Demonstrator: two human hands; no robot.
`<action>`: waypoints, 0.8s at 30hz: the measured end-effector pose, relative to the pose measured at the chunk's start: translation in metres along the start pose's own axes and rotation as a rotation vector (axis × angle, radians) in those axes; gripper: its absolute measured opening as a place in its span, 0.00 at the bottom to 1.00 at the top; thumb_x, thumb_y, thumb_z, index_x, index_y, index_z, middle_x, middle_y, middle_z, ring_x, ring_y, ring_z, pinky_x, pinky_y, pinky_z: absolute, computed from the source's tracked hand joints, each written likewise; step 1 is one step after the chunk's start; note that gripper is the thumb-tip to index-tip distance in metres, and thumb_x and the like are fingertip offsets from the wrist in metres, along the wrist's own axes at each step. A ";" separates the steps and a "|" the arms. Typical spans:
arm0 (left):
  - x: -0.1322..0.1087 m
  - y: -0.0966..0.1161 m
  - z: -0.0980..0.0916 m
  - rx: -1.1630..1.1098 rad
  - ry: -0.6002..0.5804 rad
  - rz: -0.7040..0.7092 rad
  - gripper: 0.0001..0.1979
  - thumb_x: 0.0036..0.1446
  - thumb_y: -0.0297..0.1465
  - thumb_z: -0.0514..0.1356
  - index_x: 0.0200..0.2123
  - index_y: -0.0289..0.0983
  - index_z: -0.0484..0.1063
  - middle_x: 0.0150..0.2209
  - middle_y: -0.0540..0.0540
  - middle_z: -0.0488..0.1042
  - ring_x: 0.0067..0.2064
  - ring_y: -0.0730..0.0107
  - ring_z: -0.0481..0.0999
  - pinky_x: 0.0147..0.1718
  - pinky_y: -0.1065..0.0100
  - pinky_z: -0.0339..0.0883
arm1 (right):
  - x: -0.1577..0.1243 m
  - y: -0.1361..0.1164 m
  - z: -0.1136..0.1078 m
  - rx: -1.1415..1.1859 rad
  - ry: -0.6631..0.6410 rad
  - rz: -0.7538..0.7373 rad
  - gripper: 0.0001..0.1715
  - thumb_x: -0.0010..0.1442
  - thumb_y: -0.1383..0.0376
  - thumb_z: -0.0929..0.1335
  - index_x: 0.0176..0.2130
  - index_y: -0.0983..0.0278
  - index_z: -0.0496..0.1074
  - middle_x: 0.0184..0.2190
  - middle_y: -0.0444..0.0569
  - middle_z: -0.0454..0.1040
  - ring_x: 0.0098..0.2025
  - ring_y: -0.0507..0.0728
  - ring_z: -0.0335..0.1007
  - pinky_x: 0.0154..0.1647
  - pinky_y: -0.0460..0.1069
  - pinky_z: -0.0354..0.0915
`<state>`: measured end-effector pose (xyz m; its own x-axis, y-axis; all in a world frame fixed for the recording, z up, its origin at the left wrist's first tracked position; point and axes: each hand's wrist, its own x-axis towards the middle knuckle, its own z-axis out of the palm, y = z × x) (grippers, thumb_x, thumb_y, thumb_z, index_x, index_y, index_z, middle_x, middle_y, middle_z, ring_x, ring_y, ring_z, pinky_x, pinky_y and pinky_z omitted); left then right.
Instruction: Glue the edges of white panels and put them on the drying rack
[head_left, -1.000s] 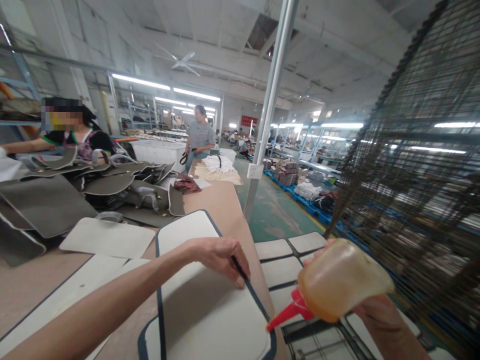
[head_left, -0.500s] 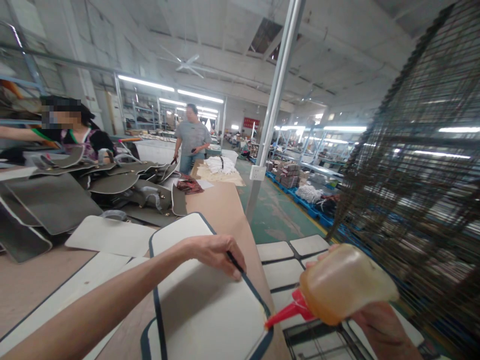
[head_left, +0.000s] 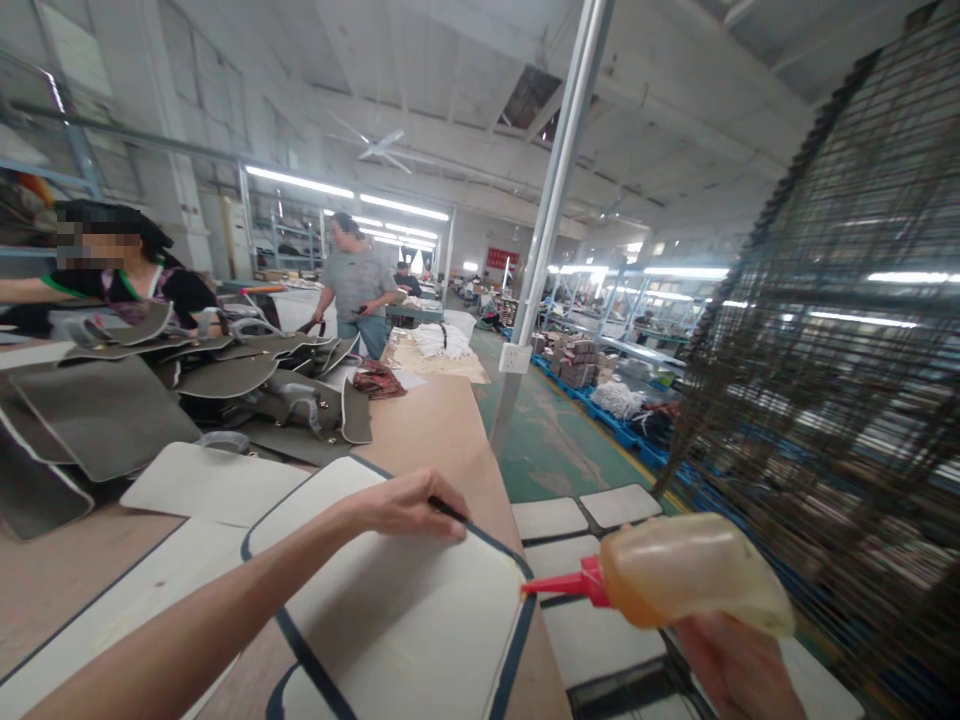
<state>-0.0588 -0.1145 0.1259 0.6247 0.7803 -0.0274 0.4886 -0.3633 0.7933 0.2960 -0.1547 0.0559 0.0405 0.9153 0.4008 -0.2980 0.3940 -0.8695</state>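
Observation:
My left hand (head_left: 422, 506) is closed on the far edge of a cream bag panel (head_left: 420, 620) with dark blue edging, tilting it above the table. The fingers pinch the dark trim. My right hand (head_left: 731, 655) grips a soft see-through squeeze bottle (head_left: 686, 565) of amber liquid, lying nearly level; the bottle hides most of those fingers. Its red nozzle (head_left: 562, 583) points left, the tip at the panel's right corner where the cream meets the dark edging. Under the held panel, part of another cream panel (head_left: 298, 697) with dark trim shows.
Grey-brown bag pieces (head_left: 112, 405) are heaped at the left on the wooden table (head_left: 442, 430). More cream panels (head_left: 600, 630) lie low at the right, beside a wire mesh rack (head_left: 810, 400). A metal post (head_left: 525, 320) stands ahead. Two co-workers are beyond the heap.
The nozzle tip has moved up and slightly left to the panel's corner, and the bottle has levelled out. The held panel has turned and shifted left with my left hand.

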 end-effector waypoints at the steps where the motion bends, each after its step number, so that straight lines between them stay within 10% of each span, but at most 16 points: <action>1: 0.000 -0.001 0.000 0.008 0.028 -0.006 0.17 0.51 0.43 0.62 0.30 0.33 0.78 0.24 0.51 0.71 0.29 0.73 0.64 0.27 0.74 0.54 | 0.001 -0.002 0.003 0.024 0.013 0.002 0.35 0.48 0.62 0.76 0.55 0.57 0.67 0.34 0.49 0.79 0.40 0.62 0.76 0.41 0.52 0.74; 8: -0.001 -0.012 0.001 0.035 0.118 -0.085 0.14 0.49 0.41 0.61 0.25 0.34 0.73 0.21 0.54 0.63 0.26 0.75 0.60 0.24 0.74 0.51 | -0.008 -0.014 0.039 0.122 0.148 0.111 0.52 0.38 0.60 0.79 0.59 0.57 0.62 0.47 0.55 0.76 0.46 0.69 0.74 0.42 0.60 0.74; 24: 0.000 -0.021 0.002 -0.151 0.128 -0.214 0.23 0.43 0.51 0.62 0.22 0.35 0.67 0.19 0.55 0.58 0.23 0.77 0.54 0.21 0.72 0.44 | -0.020 -0.002 0.027 0.042 0.101 0.210 0.44 0.45 0.51 0.76 0.58 0.55 0.64 0.41 0.50 0.78 0.48 0.66 0.73 0.44 0.58 0.74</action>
<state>-0.0680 -0.1078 0.1082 0.4306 0.8925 -0.1341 0.4985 -0.1113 0.8597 0.2701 -0.1757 0.0570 0.0683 0.9813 0.1800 -0.3491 0.1926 -0.9171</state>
